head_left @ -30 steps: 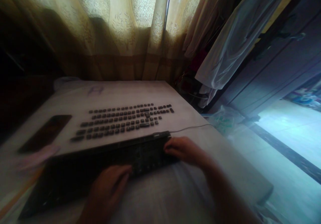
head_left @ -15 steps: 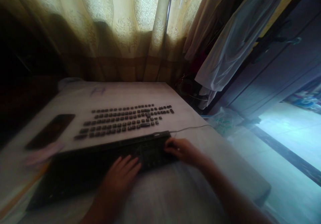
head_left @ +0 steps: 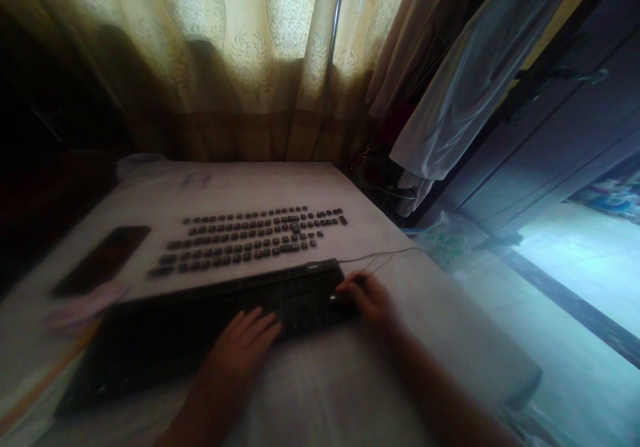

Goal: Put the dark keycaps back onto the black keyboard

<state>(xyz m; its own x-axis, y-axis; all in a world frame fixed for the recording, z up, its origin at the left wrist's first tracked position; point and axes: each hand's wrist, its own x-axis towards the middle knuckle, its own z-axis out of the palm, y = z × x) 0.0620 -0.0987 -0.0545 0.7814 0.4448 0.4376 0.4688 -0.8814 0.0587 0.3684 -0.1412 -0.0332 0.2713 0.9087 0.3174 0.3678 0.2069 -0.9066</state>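
Observation:
A black keyboard frame (head_left: 165, 330) with its keys taken off lies across the near part of a white table (head_left: 240, 180). My left hand (head_left: 243, 347) rests flat on the frame's near edge, fingers stretched out. My right hand (head_left: 369, 300) is curled at the frame's right end, fingertips pressed on it. Several loose dark keycaps (head_left: 250, 241) are laid out in rows on the table just behind the frame. A thin cable (head_left: 385, 255) runs from the frame's right corner toward the table edge.
A dark phone (head_left: 103, 259) lies at the left of the table, with a pale cloth (head_left: 83, 303) near it. Patterned curtains (head_left: 240, 53) hang behind. Clothes (head_left: 460, 93) hang at the right, beside a dark cabinet (head_left: 565, 140) and lit floor (head_left: 580, 260).
My left hand slid forward and spread its fingers on the frame's near edge. My right hand shifted slightly right, to the frame's right end corner.

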